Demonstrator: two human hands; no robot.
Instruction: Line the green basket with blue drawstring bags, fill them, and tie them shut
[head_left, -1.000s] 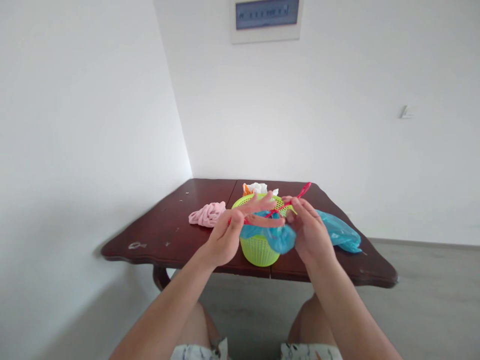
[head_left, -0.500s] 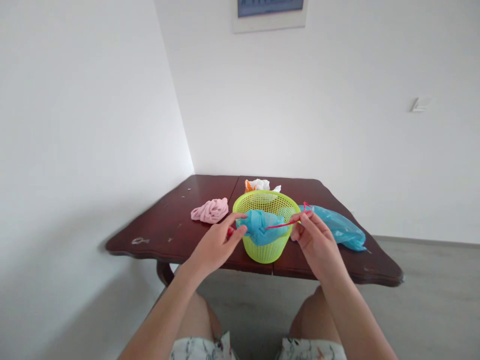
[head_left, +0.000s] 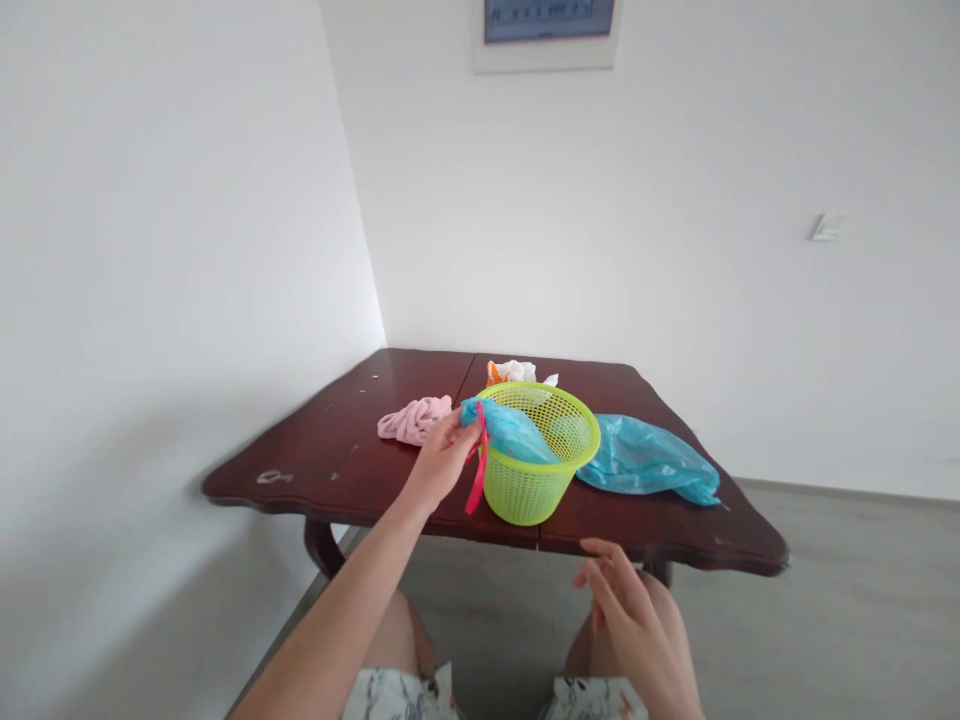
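My left hand grips the gathered neck of a blue plastic bag at the left rim of a yellow-green mesh basket. The body of this bag lies inside the basket, its far end hidden by the wall. A red drawstring dangles from the neck beside the fingers. My right hand hangs in front of the table's near edge, above the right knee, its fingers loosely bent and apart with nothing in them.
On the dark wooden table, a pink cloth lies left of the basket. Another blue plastic bag spreads to its right. Behind it sits a crumpled white and orange plastic bag. White walls rise behind and to the left.
My right hand has let go of the red drawstring and dropped down towards my lap. My left hand has shifted the bag's neck to the left, over the basket's rim.
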